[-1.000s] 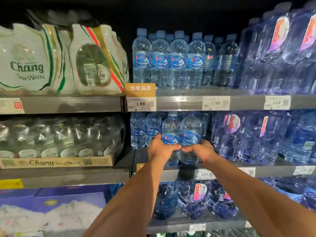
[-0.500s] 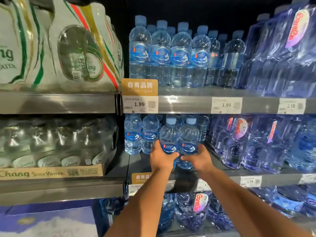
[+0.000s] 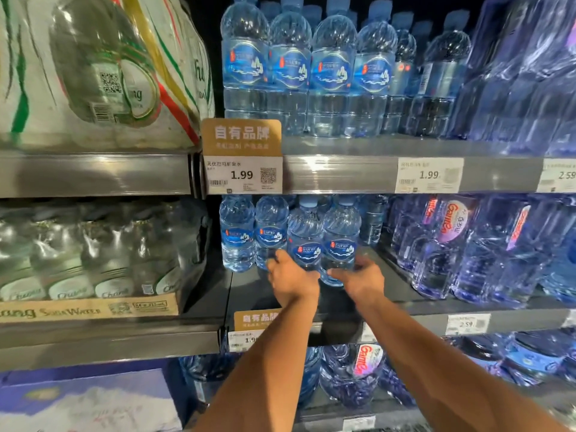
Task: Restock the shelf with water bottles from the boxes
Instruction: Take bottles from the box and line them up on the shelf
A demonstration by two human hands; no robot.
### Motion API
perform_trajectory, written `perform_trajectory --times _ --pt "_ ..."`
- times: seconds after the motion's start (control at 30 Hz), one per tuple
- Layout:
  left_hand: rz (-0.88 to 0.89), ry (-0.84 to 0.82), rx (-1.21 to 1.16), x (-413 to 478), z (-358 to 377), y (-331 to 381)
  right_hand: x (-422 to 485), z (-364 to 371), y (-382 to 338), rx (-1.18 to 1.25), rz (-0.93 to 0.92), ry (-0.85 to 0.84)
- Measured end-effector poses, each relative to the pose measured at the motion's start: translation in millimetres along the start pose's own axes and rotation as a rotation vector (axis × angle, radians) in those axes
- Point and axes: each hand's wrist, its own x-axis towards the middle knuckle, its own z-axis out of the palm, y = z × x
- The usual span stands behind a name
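**Two bottles going onto the middle shelf**

I judge this to be the placing step. My left hand [image 3: 293, 283] has its fingers wrapped round the lower body of the left blue-labelled clear plastic water bottle [image 3: 305, 241]. My right hand [image 3: 363, 280] is clamped the same way on the right blue-labelled clear plastic water bottle [image 3: 341, 240].

Both bottles are upright and touching each other, low over the dark middle shelf [image 3: 249, 294]. They sit just right of, and nearer than, two matching standing bottles [image 3: 238, 235]. I cannot tell whether their bases are fully down.

The next move calls for sliding the pair farther in, level with that row, then releasing without tipping them.

Both forearms reach forward and up, nearly parallel, with the wrists close together and the backs of the hands toward me.
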Motion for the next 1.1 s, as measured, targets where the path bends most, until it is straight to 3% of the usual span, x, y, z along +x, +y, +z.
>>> perform_trajectory --times 0.37,0.83,1.0,1.1 --pt "-0.044 0.066 -0.096 13.9 11.8 0.2 10.1 13.3 -7.8 -0.07 0.039 0.077" --pt "-0.079 -0.011 -0.061 25.4 16.8 1.3 20.3 16.0 -12.1 -0.27 0.114 -0.051" --pt "-0.009 -0.125 0.216 3.2 -8.7 11.7 -3.8 -9.9 -32.0 -0.591 -0.079 -0.163" --pt "0.067 -0.111 0.399 -18.5 -24.8 18.5 -20.3 -30.1 -42.3 -0.848 -0.226 -0.249"
